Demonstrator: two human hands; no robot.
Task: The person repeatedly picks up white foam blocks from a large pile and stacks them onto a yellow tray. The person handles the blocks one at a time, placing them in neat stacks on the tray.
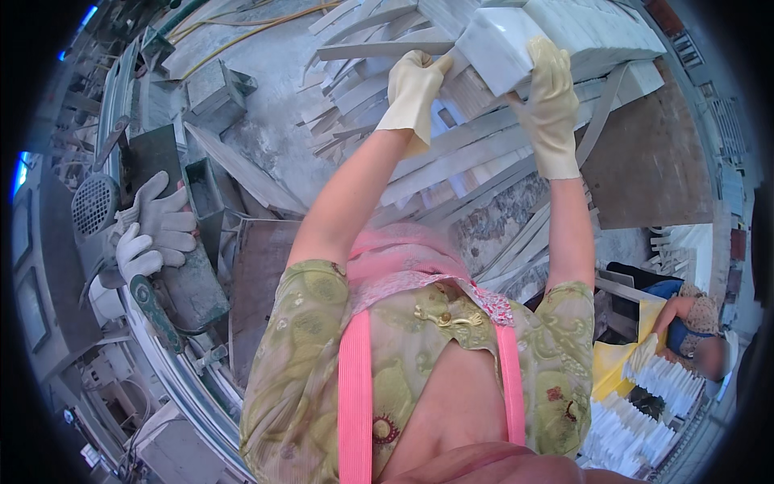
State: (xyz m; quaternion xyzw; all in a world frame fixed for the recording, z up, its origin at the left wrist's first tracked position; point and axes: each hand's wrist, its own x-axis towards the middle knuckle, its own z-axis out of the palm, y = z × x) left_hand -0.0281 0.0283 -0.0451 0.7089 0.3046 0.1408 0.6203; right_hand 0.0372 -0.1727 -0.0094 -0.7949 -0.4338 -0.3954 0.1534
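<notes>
Both my hands wear cream rubber gloves and reach out in front of me. My left hand point(415, 89) grips the left side of a white stone block point(504, 44), with its fingers curled over the block's edge. My right hand point(551, 105) holds the right side of the same block, palm flat against it. The block sits at the end of a stack of white slabs point(601, 28) that runs to the right. Under my arms lies a pile of long grey-white stone strips point(451, 161).
A grey machine with a round motor point(95, 206) stands at the left, with a pair of white work gloves point(153, 230) on it. At the lower right another person point(693, 323) sits by rows of white tiles point(645, 403). A brown board point(645, 161) lies at the right.
</notes>
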